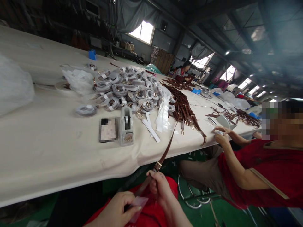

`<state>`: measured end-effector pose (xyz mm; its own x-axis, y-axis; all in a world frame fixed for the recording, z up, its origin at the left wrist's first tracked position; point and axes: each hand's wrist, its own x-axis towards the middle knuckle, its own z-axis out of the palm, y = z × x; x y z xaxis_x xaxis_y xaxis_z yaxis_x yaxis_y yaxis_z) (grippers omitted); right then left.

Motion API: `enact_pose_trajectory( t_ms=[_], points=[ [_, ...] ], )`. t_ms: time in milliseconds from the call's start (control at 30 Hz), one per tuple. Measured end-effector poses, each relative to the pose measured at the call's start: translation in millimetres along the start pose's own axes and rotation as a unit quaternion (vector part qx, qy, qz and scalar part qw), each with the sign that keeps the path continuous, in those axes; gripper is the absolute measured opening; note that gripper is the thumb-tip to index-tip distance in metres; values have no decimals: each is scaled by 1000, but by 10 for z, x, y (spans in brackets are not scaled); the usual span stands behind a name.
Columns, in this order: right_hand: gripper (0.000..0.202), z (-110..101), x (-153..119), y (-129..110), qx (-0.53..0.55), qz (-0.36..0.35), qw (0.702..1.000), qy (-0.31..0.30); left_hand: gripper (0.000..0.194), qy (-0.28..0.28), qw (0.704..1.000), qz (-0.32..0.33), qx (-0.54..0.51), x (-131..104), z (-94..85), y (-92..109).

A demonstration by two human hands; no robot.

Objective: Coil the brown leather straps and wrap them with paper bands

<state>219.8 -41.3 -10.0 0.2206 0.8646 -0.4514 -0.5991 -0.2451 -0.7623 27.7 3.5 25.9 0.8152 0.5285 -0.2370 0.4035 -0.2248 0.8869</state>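
My right hand (161, 186) is closed on a brown leather strap (168, 146), just below its gold buckle (157, 165). From the buckle the strap runs up over the table edge to a heap of brown straps (182, 105). Its lower part passes down toward my left hand (121, 205), over my lap. My left hand pinches a small piece of translucent, pinkish plastic film (139, 208) between thumb and fingers. Whether those fingers also grip the strap, I cannot tell. On the table stand a tape dispenser (127, 127) and a phone-sized flat object (108, 130), its surface blurred.
A pile of coiled, plastic-wrapped straps (132, 86) covers the middle of the table (59, 151). White paper strips (151, 130) and plastic sleeves (163, 113) lie before it. Plastic bags (14, 85) are at left. At right a co-worker in red (251, 167) sits close by.
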Motion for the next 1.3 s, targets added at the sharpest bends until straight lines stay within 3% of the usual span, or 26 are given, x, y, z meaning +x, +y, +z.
enact_pose_trajectory(
  t_ms=[100,300,500,667,900,1133,1300],
  points=[
    [40,-64,35,-107,4,-24,1000,2,30,5,1000,4,4,2,15,-34],
    [39,134,-142,6,-84,-5,993,-81,24,15,999,25,-19,30,-55,-59],
    [32,176,-155,-140,-111,-80,988,-66,26,21,999,37,-21,55,-97,-159],
    [28,310,-258,-294,-247,-85,950,-169,26,38,995,60,-65,52,-138,-211],
    [30,234,-393,-780,-387,-244,885,-82,22,86,996,-8,0,31,-352,-365],
    [26,167,-481,-941,-348,-285,892,-41,25,68,997,-21,17,125,-263,-732],
    [25,290,-568,-956,-317,-289,900,-81,25,49,998,-36,12,149,-279,-750]
  ],
)
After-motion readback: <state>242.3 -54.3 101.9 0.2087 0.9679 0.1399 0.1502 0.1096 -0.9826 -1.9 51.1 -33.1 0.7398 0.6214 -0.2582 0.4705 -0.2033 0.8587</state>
